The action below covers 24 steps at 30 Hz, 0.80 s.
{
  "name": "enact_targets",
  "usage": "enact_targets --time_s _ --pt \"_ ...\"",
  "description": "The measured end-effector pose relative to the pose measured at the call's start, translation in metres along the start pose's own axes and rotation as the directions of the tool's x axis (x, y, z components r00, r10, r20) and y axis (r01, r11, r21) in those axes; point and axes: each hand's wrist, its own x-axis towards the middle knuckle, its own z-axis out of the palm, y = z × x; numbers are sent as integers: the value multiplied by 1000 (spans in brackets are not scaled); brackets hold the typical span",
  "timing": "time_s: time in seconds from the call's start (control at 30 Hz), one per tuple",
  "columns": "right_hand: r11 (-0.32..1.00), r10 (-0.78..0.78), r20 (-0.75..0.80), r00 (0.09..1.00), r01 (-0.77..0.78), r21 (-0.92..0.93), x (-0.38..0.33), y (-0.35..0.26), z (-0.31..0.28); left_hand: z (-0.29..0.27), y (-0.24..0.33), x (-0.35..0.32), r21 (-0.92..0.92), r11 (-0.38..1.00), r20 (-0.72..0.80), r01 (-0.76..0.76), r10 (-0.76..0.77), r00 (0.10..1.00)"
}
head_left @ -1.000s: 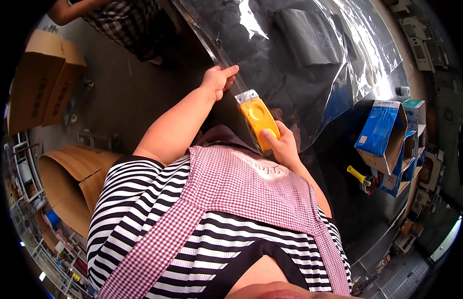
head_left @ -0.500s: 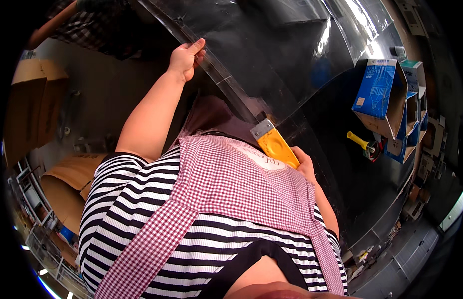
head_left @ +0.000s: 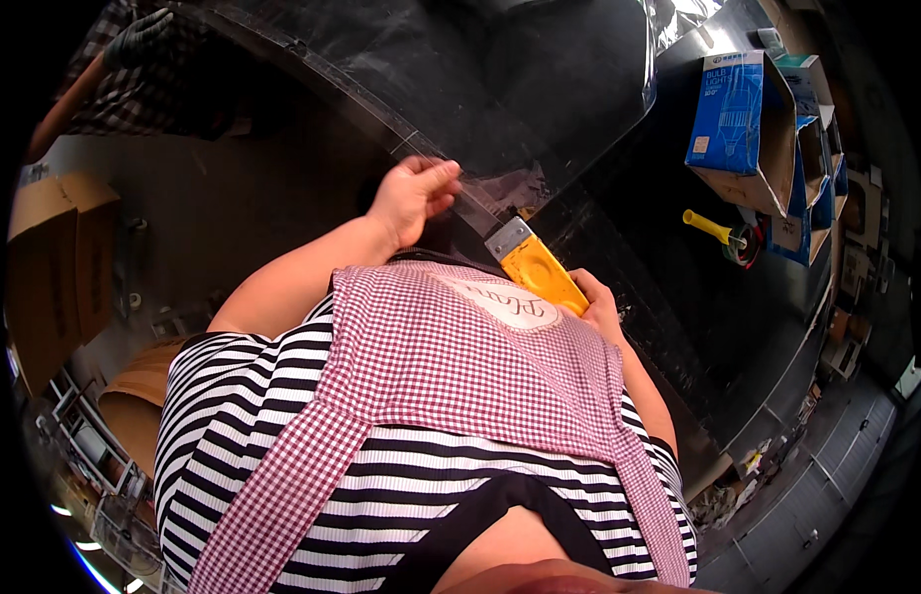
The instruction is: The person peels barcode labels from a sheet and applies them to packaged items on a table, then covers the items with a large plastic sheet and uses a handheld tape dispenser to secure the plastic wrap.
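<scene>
My left hand (head_left: 413,195) is closed on the near edge of a large clear plastic sheet (head_left: 540,89) that lies over a dark table. My right hand (head_left: 597,305), partly hidden behind my checked apron, holds a yellow utility knife (head_left: 540,269). Its metal head (head_left: 507,239) touches the sheet's edge just right of my left hand.
Open blue cartons (head_left: 738,129) stand at the table's right side, with a yellow-handled tool (head_left: 716,230) next to them. Another person's dark-gloved hand (head_left: 139,35) reaches in at the upper left. Brown cardboard boxes (head_left: 50,267) sit on the floor to the left.
My left hand has slid along the sheet's edge toward me, closer to the knife. The knife has shifted slightly up and left, and the view has swung over the table.
</scene>
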Motion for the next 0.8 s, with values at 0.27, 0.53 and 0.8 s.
enact_targets --time_s 0.27,0.53,0.8 --pt "990 -135 25 991 136 -45 3 10 -8 17 -20 -5 12 994 97 104 -105 990" --pt "991 -133 13 991 133 -31 1 9 -8 34 -17 -22 193 965 118 179 -204 972" --pt "998 -66 1 998 66 9 -12 0 -9 33 -29 -16 164 980 190 109 -140 972"
